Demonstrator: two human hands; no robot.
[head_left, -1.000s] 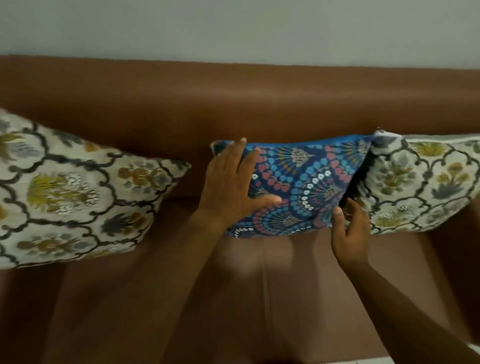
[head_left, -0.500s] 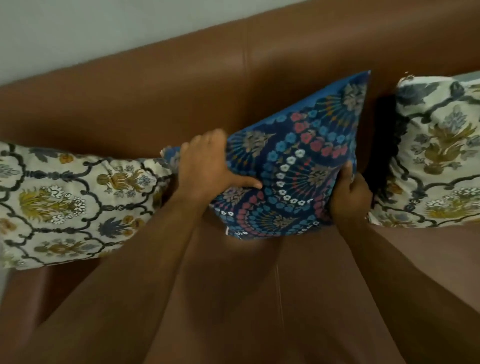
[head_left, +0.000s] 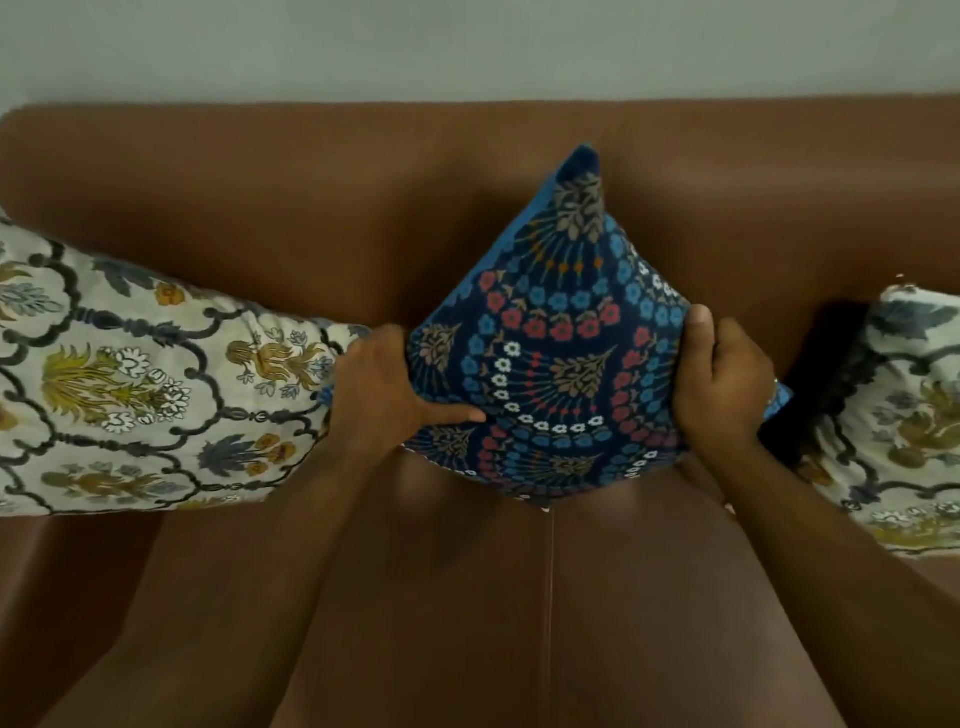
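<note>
Since half a second ago the blue cushion (head_left: 550, 364) has turned further onto its point and shifted toward the centre of the frame, so it now stands as a diamond with one corner up and one down. The left hand (head_left: 376, 395) grips its left corner, with the thumb laid across the printed front and the fingers hidden behind. The right hand (head_left: 724, 387) grips the right corner, fingers curled round the edge and thumb pointing up.

The cover is woven cloth, dark navy with rings of small red, blue and white flowers, and a plain blue back shows along its upper left edge. Its filling is soft and dents under both grips.

Behind it is the smooth, faintly glossy brown backrest of the sofa (head_left: 311, 208), under a pale matt wall (head_left: 467, 47). The lower corner meets the seat at a seam (head_left: 550, 597); whether it rests there cannot be told.

The left cream cushion (head_left: 130, 395), floral with dark scrollwork, touches the left hand. The right cream cushion (head_left: 914, 426) lies at the right edge, with a dark gap between it and the blue one. Above the top corner the backrest is bare.
</note>
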